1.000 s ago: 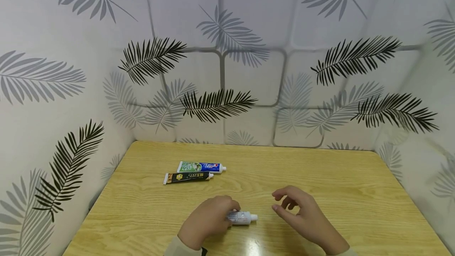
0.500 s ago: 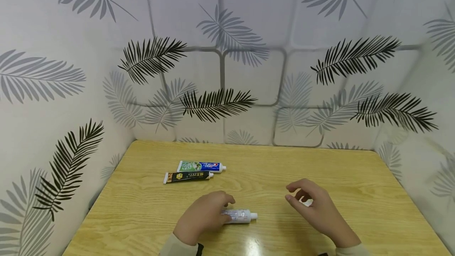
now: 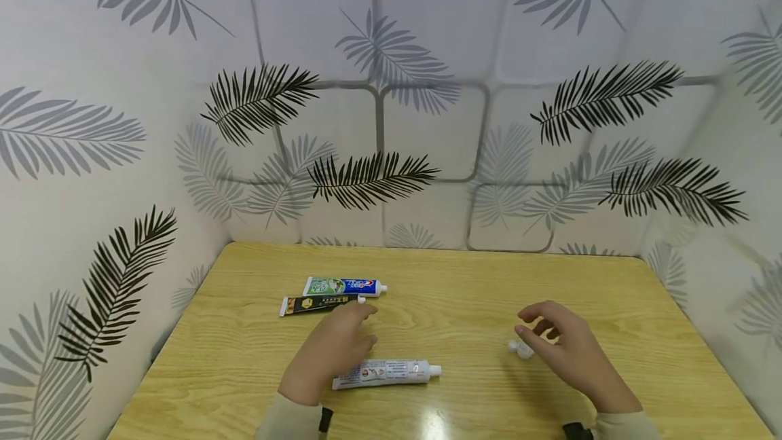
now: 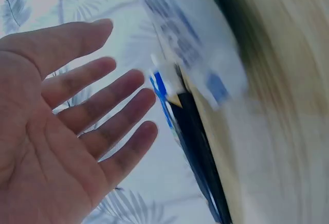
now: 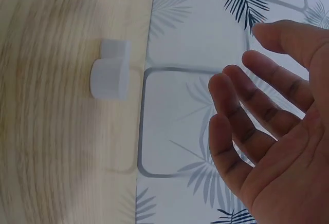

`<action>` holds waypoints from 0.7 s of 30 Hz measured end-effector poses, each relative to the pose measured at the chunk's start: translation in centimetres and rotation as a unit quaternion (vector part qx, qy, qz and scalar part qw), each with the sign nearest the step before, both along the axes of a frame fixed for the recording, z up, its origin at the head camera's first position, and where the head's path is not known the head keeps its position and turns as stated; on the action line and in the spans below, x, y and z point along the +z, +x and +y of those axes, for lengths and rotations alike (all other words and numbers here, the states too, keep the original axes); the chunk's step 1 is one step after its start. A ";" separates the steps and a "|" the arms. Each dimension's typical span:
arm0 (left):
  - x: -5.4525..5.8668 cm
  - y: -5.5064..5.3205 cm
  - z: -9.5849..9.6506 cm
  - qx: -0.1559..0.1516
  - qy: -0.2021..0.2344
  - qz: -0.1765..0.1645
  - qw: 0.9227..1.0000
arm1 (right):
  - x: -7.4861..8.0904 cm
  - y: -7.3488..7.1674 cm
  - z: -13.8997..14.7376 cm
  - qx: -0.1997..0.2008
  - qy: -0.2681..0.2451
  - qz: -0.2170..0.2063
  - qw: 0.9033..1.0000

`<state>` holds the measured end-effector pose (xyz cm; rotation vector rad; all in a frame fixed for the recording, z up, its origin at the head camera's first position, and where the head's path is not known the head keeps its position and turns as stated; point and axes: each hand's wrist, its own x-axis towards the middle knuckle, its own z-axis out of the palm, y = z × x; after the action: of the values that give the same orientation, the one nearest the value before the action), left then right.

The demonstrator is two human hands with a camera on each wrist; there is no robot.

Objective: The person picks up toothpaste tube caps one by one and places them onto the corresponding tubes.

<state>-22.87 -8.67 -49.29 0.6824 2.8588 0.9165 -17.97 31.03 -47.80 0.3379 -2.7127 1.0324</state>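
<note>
- The white toothpaste tube (image 3: 387, 373) lies flat on the wood-grain table (image 3: 611, 304), printed side up, its white cap (image 3: 435, 371) pointing toward the right hand (image 3: 565, 352); the flattened tail probably keeps it from rolling.
- The left hand (image 3: 332, 352) hovers by the tail end of the white tube, fingers loosely extended and gripping nothing; the left wrist view shows a gap between hand and tube, so the table appears to bear all its weight.
- The right hand is well to the right of the white tube, its fingers relaxed, slightly bent and holding nothing.
- Near that hand, also right of the white tube, sits a small white cap-like object (image 3: 521, 348); whether it is one stepped piece or two, the views cannot tell.
- Beyond the white tube and somewhat left, a black toothpaste tube (image 3: 305, 303) and a green-and-blue toothpaste tube (image 3: 343, 286) lie side by side; their caps point the same way as the white tube's, which suggests deliberate lining up.
</note>
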 end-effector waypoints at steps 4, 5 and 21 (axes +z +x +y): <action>-0.6 -0.9 -1.5 0.030 0.003 0.026 0.999 | -0.4 -0.2 0.6 -0.003 0.001 -0.034 0.999; -0.7 -1.1 -1.9 0.036 0.001 0.033 0.999 | -0.5 -0.3 0.7 -0.003 0.002 -0.045 0.999; -1.6 -1.8 -6.0 0.090 -0.022 0.026 0.995 | -1.9 -0.8 1.6 0.013 0.039 -0.137 0.990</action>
<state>-24.65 -14.64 -50.88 0.4573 3.0170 0.8643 -18.79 32.64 -49.67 0.2609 -3.0053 1.0519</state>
